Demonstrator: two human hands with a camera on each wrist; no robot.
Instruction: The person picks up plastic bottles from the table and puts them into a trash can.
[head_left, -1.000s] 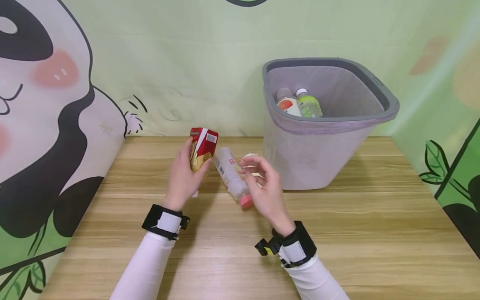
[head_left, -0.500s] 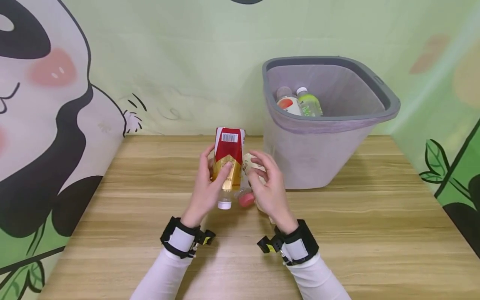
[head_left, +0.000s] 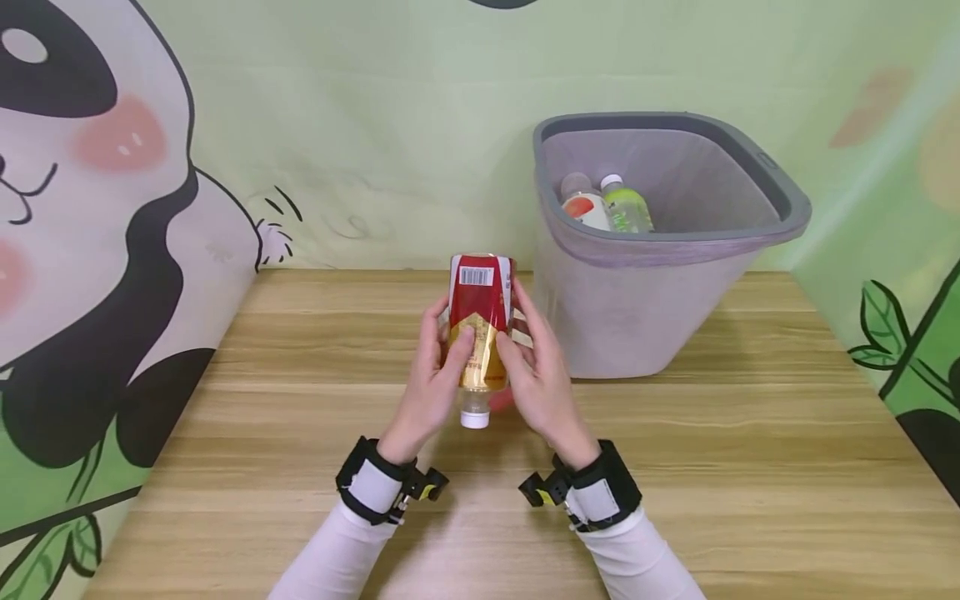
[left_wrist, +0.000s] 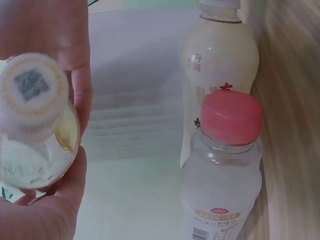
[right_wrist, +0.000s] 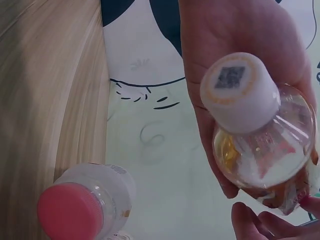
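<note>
A clear plastic bottle with a red and gold label is held between my two hands, its white cap toward me. My left hand grips its left side, thumb across the label. From the right, my right hand grips it too, thumb at the label's edge and fingers reaching behind. Under the hands lies a bottle with a red cap, mostly hidden in the head view. Beside that, in the left wrist view, is a bottle with pale yellowish contents.
A grey bin with a dark rim stands at the back right of the wooden table. Inside it are a bottle with a peach picture and a green-labelled bottle. A printed panda backdrop encloses the table.
My left hand has brought the red and gold bottle to the right, turning its label upward and cap toward me. My right hand has taken hold of its other side.
</note>
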